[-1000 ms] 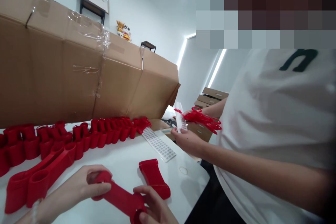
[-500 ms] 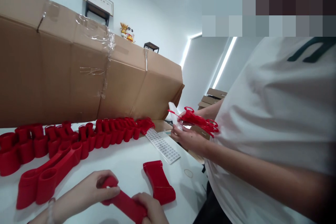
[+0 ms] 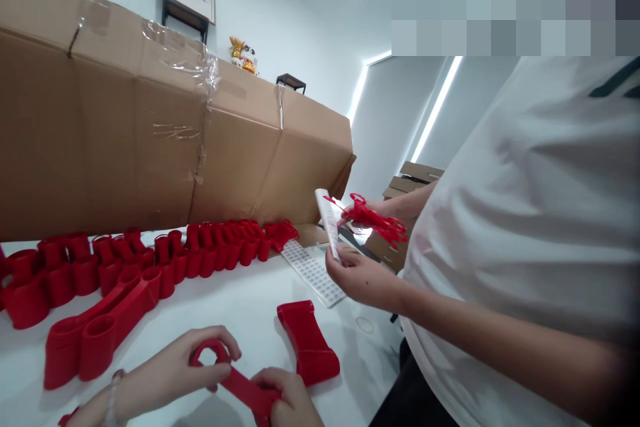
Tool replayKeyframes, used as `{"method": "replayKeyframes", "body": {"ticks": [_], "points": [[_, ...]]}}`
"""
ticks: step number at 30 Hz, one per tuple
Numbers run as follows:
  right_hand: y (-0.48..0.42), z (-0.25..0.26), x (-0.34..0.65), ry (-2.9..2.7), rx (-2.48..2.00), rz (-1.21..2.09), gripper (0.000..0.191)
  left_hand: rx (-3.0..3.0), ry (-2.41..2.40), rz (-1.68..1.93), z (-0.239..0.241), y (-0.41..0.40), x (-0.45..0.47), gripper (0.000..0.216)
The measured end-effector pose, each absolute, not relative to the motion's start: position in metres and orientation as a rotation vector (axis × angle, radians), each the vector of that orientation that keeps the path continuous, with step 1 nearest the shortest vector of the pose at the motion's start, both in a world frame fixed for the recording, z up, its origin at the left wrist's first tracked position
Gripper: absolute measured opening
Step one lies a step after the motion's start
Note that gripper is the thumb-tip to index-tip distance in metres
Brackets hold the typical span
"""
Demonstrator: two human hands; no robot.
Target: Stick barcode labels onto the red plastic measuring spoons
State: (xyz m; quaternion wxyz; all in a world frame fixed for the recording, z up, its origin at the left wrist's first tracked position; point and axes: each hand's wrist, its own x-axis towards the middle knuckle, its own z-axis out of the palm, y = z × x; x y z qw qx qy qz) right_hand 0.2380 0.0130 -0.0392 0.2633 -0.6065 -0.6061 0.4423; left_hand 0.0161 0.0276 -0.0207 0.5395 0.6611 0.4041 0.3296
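Observation:
My left hand (image 3: 207, 360), with a beaded bracelet at the wrist, holds the looped end of a red ribbon (image 3: 239, 383) between thumb and fingers. A round opening shows in that loop. Lower right of it, my right hand (image 3: 290, 397) grips the same ribbon near its other end, with the strip stretched between both hands above the white table (image 3: 195, 310). Beside my right hand lies another red ribbon roll (image 3: 311, 343), wound at both ends. To the left, two longer double-ended red rolls (image 3: 115, 323) stand on edge.
Many red rolls (image 3: 210, 253) line the back of the table before a large cardboard box (image 3: 135, 140). A white label sheet (image 3: 315, 273) lies right of them. At the right, a co-worker's hands (image 3: 363, 273) hold a white sheet (image 3: 327, 223) and red strings (image 3: 377, 223).
The ribbon loop at my left hand has opened into a wider ring, and those fingers have lifted slightly. The co-worker's white sheet is turned more upright. The view has shifted a little.

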Motion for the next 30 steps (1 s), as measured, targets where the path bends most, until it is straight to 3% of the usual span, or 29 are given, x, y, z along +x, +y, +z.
{"method": "replayKeyframes", "body": {"ticks": [8,15,18,21,24,28,30], "points": [[0.025,-0.026,0.235,-1.731,-1.487,1.159,0.037,1.579,0.947,0.875,-0.020,0.027,0.019,0.029],[0.026,-0.044,0.237,-1.711,-1.537,1.192,0.047,1.623,0.978,0.858,-0.028,0.032,0.015,0.033],[0.037,-0.019,0.265,-1.612,-1.318,1.418,0.036,1.625,0.985,0.835,-0.035,0.036,0.013,0.037],[0.066,0.024,0.317,-1.552,-1.198,1.380,0.020,1.614,0.996,0.823,-0.037,0.036,0.014,0.034],[0.095,0.052,0.362,-1.490,-0.943,1.291,0.037,1.606,1.031,0.790,-0.038,0.035,0.016,0.030],[0.105,0.049,0.378,-1.636,-0.829,1.164,0.008,1.607,1.108,0.705,-0.043,0.035,0.015,0.027],[0.100,0.045,0.374,-1.686,-0.838,1.137,0.023,1.612,1.165,0.712,-0.046,0.037,0.010,0.023]]}}
